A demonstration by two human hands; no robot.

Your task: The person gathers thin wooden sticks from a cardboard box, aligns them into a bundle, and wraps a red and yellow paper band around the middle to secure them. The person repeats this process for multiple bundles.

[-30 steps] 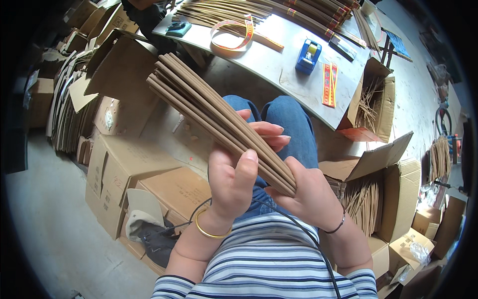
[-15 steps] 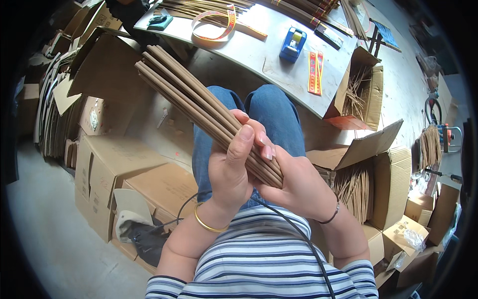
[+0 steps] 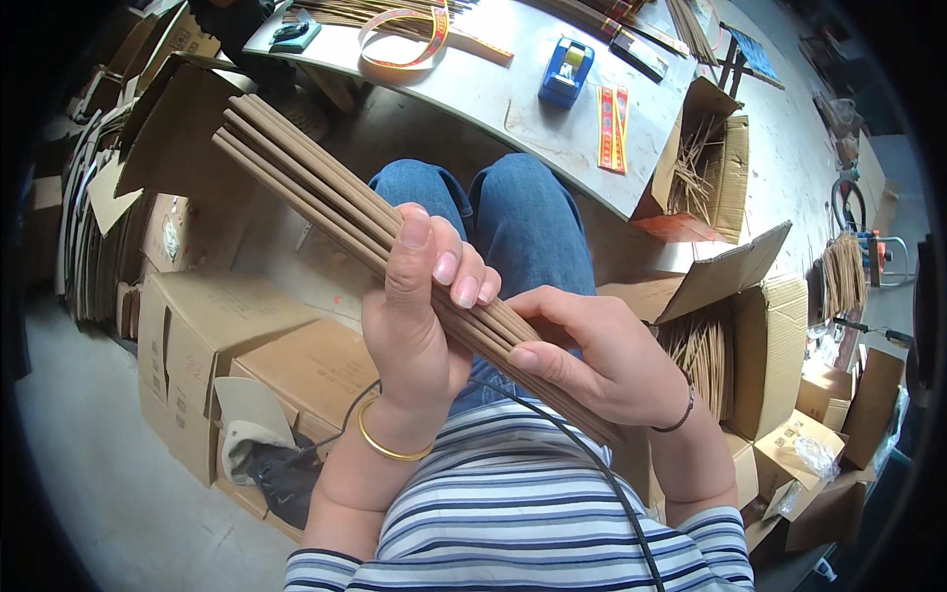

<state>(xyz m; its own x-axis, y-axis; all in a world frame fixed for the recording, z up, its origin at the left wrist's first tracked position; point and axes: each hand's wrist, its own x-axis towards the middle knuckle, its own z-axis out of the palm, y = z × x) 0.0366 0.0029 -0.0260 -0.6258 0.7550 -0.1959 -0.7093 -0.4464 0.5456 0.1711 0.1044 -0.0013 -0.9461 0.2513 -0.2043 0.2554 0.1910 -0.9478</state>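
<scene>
A bundle of long brown incense sticks [image 3: 306,183] slants across my lap, its far end up to the left and its near end down to the right. My left hand [image 3: 419,286] wraps round the middle of the bundle, thumb up and fingers curled over the top. Nearer its lower end, my right hand [image 3: 592,360] grips the sticks between thumb and fingers. The far ends are slightly uneven, with narrow gaps between sticks. Part of the bundle is hidden behind my left fingers.
On the white table [image 3: 483,104] are a blue tape dispenser [image 3: 566,71], a coiled red-and-yellow ribbon [image 3: 404,61] and cut ribbon strips [image 3: 612,128]. An open cardboard box [image 3: 774,355] of sticks stands at my right. More cartons [image 3: 217,316] sit at my left.
The bundle has shifted left and lower in my grip. My right hand has slid apart from my left along the sticks, so more of the lower end shows.
</scene>
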